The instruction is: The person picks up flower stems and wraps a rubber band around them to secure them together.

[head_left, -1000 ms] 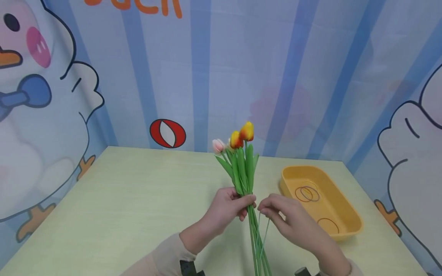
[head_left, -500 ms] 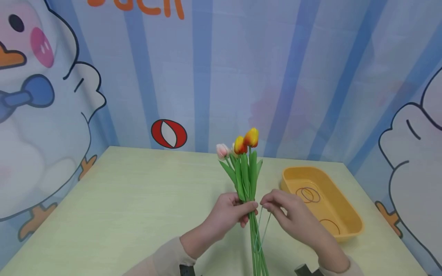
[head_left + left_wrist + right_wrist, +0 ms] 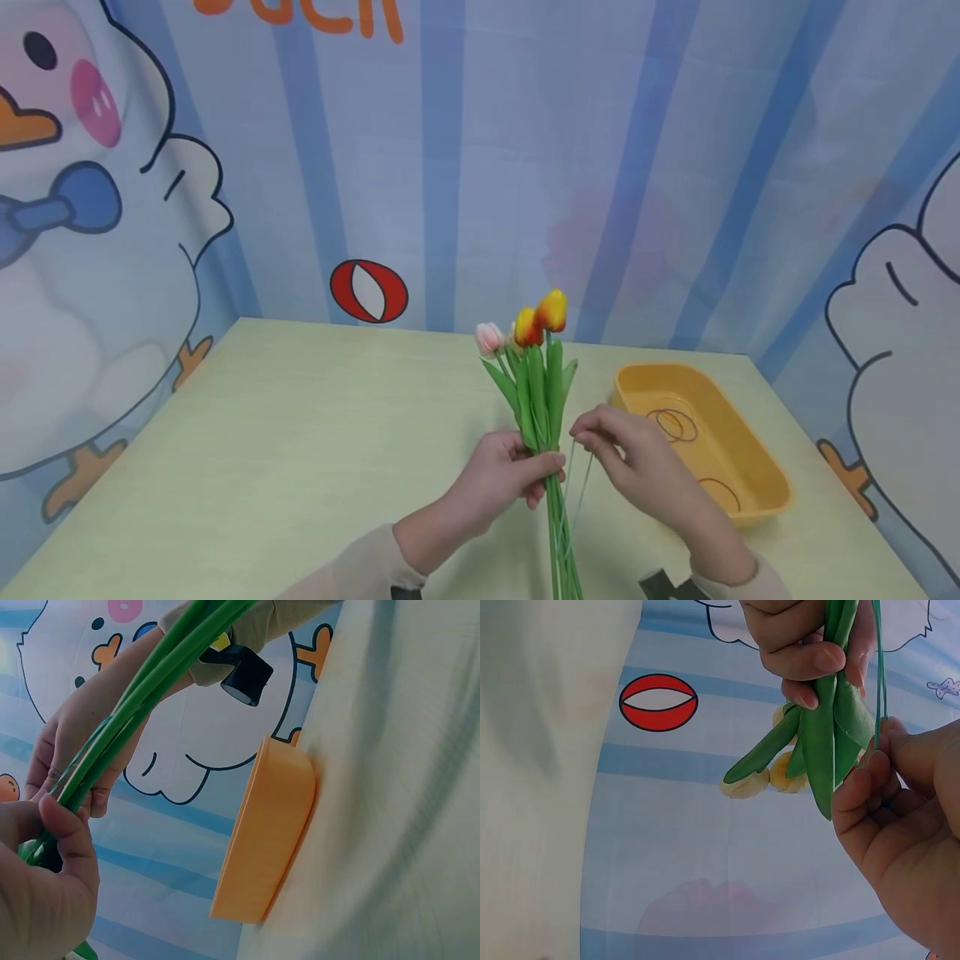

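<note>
Holding tulips point(image 3: 537, 387) in the left hand point(image 3: 498, 479), pinching a green band point(image 3: 880, 645) in the right hand point(image 3: 637, 467)

Gripping the bunch narrowly by the stems point(image 3: 557, 525), just below the leaves point(image 3: 556, 392), with the left thumb laid across the front and the fingers curled round behind. Held above the table point(image 3: 337, 417), right of its middle, with the gripped part clear of the surface. Pointed toward the back edge at the flower end — topped by two yellow-and-orange heads point(image 3: 551, 312) and, to their left, a pale pink head point(image 3: 490, 340). Cut off below by the bottom of the head view, at the stem ends.

Just right of the stems, pinching the green band tightly between the right thumb and fingertips, near the left hand but apart from it. Stretched in two thin strands from that pinch down to the lower stems; cannot tell whether looped fully around them.

Just beyond the right hand, near the table's right edge and back right corner, a yellow tray point(image 3: 720, 450). Lying in it, some thin overlapping bands point(image 3: 683, 427) toward the back end and a single dark band point(image 3: 723, 483) nearer the front. Behind the back edge, a blue-striped backdrop point(image 3: 510, 167), printed with a white duck point(image 3: 97, 308) at the left and a red-and-white ball point(image 3: 388, 292) left of the flowers. Dressed in pale sleeves point(image 3: 371, 554), with a black device point(image 3: 246, 675) at the right wrist.
</note>
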`<state>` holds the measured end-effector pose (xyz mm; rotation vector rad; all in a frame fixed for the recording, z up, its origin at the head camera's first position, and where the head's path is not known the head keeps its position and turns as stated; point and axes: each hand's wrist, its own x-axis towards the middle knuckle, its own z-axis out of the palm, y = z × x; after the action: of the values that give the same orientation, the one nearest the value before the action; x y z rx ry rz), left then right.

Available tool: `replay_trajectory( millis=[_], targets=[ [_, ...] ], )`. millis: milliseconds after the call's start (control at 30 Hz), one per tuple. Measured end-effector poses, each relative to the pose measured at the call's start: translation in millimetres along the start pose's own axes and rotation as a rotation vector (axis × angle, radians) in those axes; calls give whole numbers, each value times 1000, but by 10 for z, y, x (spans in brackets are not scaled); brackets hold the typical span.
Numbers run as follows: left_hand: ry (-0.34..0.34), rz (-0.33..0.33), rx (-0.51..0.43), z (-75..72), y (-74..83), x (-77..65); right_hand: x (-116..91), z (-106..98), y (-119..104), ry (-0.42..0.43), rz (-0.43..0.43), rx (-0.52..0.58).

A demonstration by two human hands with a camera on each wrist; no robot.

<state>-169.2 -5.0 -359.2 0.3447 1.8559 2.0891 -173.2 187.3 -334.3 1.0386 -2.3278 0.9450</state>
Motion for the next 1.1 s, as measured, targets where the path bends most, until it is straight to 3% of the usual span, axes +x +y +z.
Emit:
replay_trajectory(
  millis=[200,800,1100],
  targets=[
    [-21,-16,0,11,-22,-19,24,-12,-1,19,-10,-5],
    [-47,-76,85,30,-72,-93,40,-137,14,49,87,-30],
    [-76,-60,62,27,-111,-141,72,-177,60,92,88,-30]
  ],
)
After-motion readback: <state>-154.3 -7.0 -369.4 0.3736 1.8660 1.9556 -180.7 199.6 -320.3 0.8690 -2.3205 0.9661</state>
